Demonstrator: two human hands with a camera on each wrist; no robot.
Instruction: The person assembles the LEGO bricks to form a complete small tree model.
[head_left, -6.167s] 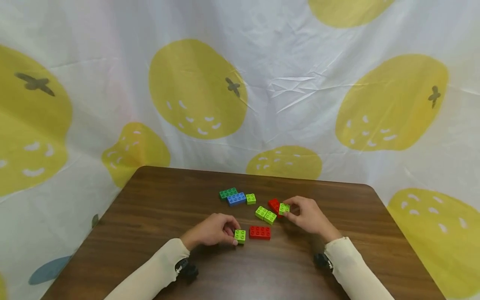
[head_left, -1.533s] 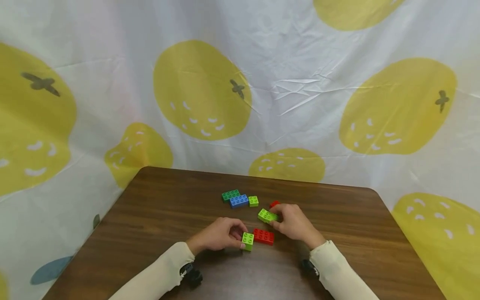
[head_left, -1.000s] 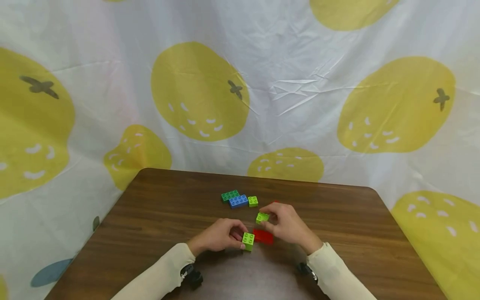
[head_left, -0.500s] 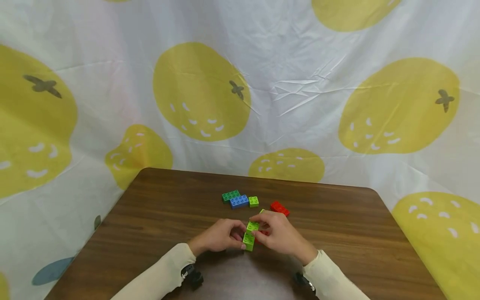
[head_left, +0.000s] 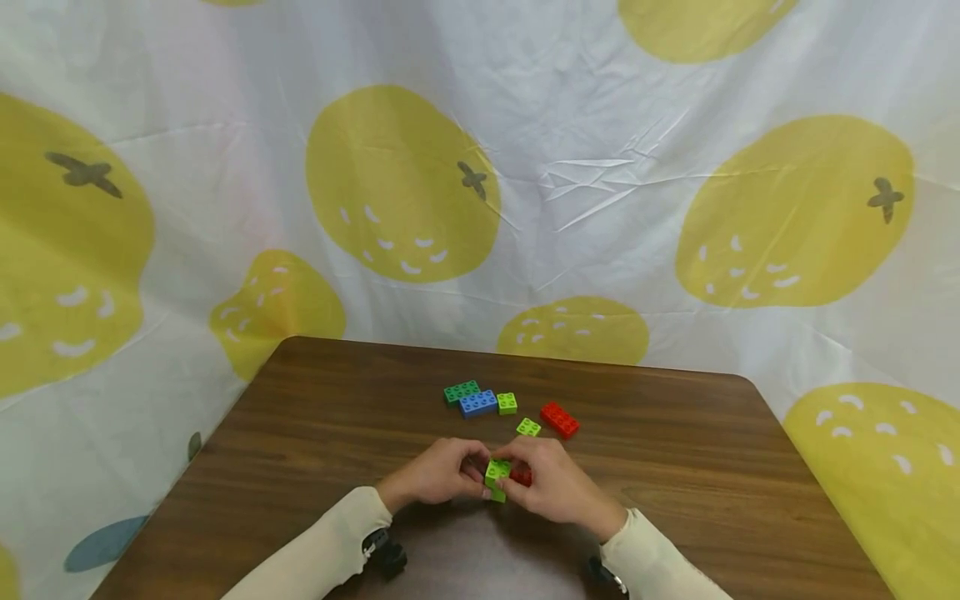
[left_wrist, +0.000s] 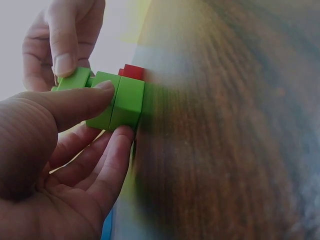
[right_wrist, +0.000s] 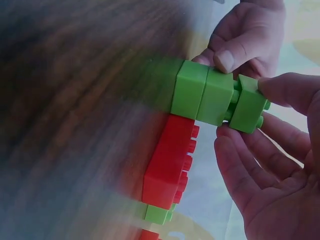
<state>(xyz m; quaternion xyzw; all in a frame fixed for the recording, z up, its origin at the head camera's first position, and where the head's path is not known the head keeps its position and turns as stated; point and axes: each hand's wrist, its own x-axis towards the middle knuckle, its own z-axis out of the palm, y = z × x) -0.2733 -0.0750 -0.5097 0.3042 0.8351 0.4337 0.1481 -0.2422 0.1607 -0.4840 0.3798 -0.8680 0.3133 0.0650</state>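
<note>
Right now the left hand (head_left: pixel 438 472) pinches a two-high stack of lime-green bricks (right_wrist: pixel 202 95) between thumb and fingers, standing upright on the table (head_left: pixel 337 417). Just above, the right hand (head_left: pixel 558 479) grips a third lime-green brick (right_wrist: pixel 248 105), with four studs on top; it sits slightly askew over the stack, and a gap with studs showing in it separates the two. Close beside the stack's foot lies a long red brick (right_wrist: pixel 170 160), partly hidden by the right hand in the head view. Farther out, beyond the right hand, are a loose lime-green 2x2 brick (head_left: pixel 528 427) and, to its right, a red 2x4 brick (head_left: pixel 559 420). Behind these, to the left, another lime-green 2x2 brick (head_left: pixel 507 403) sits beside the right end of a blue 2x4 brick (head_left: pixel 478 404), with a dark green 2x4 brick (head_left: pixel 462 392) right behind the blue one. A white curtain (head_left: pixel 570 100) printed with yellow fruit hangs past the table's far edge.
</note>
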